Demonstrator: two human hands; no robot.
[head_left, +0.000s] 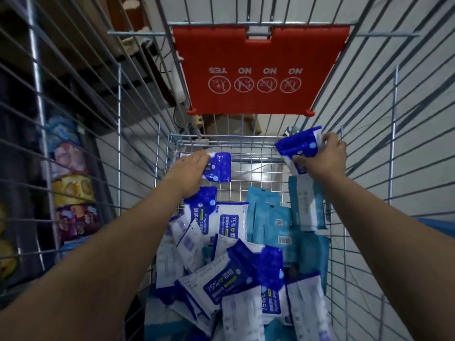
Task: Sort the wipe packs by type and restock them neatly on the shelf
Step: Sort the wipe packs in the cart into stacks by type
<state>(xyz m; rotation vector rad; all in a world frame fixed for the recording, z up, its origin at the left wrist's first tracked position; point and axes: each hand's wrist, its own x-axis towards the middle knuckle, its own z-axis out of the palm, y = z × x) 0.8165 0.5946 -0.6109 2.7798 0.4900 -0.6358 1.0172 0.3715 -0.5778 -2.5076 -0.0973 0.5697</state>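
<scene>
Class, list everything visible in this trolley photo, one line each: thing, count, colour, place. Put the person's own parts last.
wire trolley: one, silver, fills the view.
red flap: one, red with white YES/NO signs upside down, far end of the trolley.
dark blue packs: many, dark blue and white, heaped at the near end.
white-faced packs: several, white with blue print, in the same heap.
light blue packs: several, light blue, right of the heap.
shelf goods: several, mixed colours, outside the trolley's left wall.
far-left pack: one, dark blue, far left of the basket.
raised pack: one, dark blue, lifted at far right.
left grip: one bare hand, holds the far-left pack.
right grip: one bare hand, holds the raised pack.
</scene>
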